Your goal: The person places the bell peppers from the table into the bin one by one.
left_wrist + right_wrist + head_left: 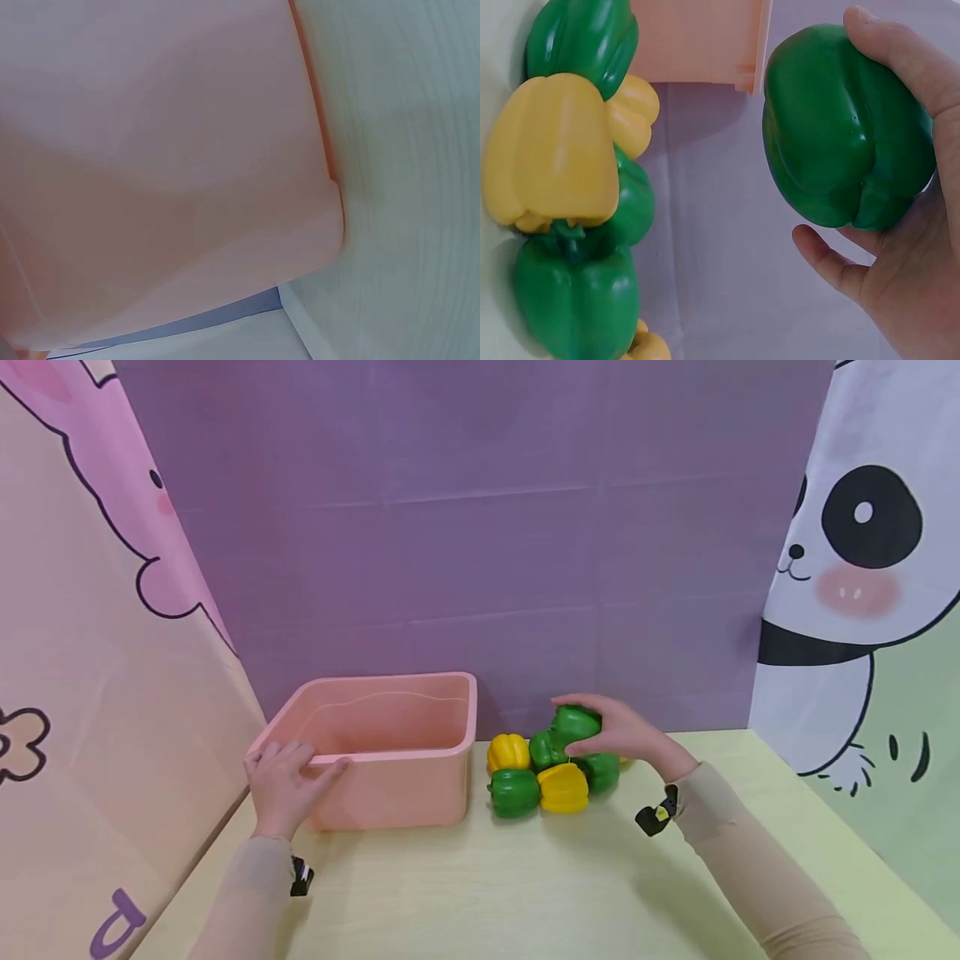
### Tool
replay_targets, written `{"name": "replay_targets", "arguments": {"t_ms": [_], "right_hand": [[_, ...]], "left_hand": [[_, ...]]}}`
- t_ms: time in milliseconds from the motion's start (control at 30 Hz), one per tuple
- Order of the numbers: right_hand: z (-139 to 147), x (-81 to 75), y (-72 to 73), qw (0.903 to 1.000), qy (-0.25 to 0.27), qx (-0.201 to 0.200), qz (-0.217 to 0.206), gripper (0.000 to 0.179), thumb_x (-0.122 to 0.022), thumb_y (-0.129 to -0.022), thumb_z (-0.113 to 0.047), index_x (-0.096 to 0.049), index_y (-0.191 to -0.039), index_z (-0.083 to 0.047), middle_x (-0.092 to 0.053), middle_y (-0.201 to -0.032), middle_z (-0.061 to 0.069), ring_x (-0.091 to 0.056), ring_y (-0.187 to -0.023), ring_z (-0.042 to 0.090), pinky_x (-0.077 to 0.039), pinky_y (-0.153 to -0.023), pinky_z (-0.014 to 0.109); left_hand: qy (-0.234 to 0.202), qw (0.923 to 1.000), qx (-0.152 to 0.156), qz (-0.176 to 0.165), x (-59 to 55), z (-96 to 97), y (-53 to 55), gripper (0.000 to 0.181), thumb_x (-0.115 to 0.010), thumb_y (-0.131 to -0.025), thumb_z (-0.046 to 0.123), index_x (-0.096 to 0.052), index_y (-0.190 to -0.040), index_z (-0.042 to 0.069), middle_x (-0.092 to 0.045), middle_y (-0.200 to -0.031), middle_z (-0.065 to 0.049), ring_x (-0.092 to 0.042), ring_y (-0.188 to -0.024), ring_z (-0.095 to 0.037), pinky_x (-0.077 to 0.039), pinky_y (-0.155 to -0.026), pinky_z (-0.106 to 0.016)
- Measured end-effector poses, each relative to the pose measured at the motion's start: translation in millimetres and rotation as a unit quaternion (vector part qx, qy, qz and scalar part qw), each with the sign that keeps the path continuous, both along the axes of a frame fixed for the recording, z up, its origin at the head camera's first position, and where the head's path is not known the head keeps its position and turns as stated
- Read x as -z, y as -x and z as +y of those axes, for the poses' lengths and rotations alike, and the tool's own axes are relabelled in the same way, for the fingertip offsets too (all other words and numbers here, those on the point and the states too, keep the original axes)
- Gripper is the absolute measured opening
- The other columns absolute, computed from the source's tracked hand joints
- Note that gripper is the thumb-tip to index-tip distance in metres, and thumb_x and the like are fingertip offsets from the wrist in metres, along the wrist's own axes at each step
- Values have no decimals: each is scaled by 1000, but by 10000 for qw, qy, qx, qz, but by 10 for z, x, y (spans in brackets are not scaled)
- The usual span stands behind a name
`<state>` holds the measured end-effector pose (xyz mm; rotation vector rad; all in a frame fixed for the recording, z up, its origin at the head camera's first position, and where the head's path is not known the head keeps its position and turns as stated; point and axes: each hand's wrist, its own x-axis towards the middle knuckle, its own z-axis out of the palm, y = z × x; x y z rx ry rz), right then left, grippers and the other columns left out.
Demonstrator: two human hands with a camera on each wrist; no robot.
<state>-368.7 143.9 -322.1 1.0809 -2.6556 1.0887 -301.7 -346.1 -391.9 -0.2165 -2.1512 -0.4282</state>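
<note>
A pink plastic bin stands on the table at the left of centre, its inside bare where it shows. My left hand grips its near rim at the left corner, thumb outside along the front wall; the left wrist view shows the bin's wall close up. My right hand holds a green bell pepper between thumb and fingers, raised over the other peppers. Below it are a yellow pepper and a green pepper. Another green pepper sits nearer the bin, with a yellow one behind it.
The pale wooden table runs up to a purple cloth backdrop. Printed side panels stand at left and right, the right one with a panda. Part of one more yellow pepper shows at the group's right end.
</note>
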Motion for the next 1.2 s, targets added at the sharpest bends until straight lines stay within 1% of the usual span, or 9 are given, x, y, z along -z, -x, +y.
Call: {"name": "replay_targets", "arguments": {"t_ms": [167,400,567,700,867,1200], "right_hand": [[-77,-24,20,9999,27,-114,5,72,-83,-76,-29,-52,-139,-21,-54,-134,8,-59,-91,22,-53,-75,35],[-182,-94,22,9997,5,-221,60,71,-83,-75,-28,-52,-139,-20,-55,-133,7,-58,-94,22,-53,-76,36],[-234,-114,35,9996,-41,-243,170,71,-83,-75,-28,-52,-139,-20,-55,-133,7,-58,-96,22,-52,-77,35],[-283,-124,44,9996,-61,-246,111,72,-83,-76,-30,-52,-140,-21,-54,-135,6,-57,-98,22,-52,-78,35],[-351,-137,41,9996,-26,-270,63,72,-83,-75,-30,-51,-140,-23,-54,-134,5,-58,-99,22,-53,-79,36],[-441,-179,38,9994,28,-354,26,71,-82,-77,-27,-51,-140,-21,-54,-134,5,-58,-100,22,-52,-81,35]], "left_hand": [[-3,10000,79,44,-14,21,11,42,-75,-76,50,-50,-68,17,-55,-70,-1,-41,-73,-25,-24,-87,-56],[-5,10000,24,-3,-31,42,16,45,-71,-78,55,-55,-70,14,-61,-77,-5,-43,-76,-27,-24,-88,-56],[-28,10000,57,-29,-41,40,32,42,-73,-78,53,-57,-71,14,-62,-77,-5,-43,-76,-27,-23,-89,-56],[-26,9999,43,-126,-23,29,44,39,-75,-77,49,-57,-71,15,-63,-79,-4,-43,-78,-26,-23,-90,-56],[-15,9998,35,-204,-5,26,21,39,-74,-78,50,-56,-71,15,-63,-80,-5,-46,-82,-28,-22,-94,-58],[40,9999,-17,-101,8,5,13,37,-75,-76,48,-57,-71,16,-60,-74,-2,-46,-79,-27,-23,-91,-57]]}}
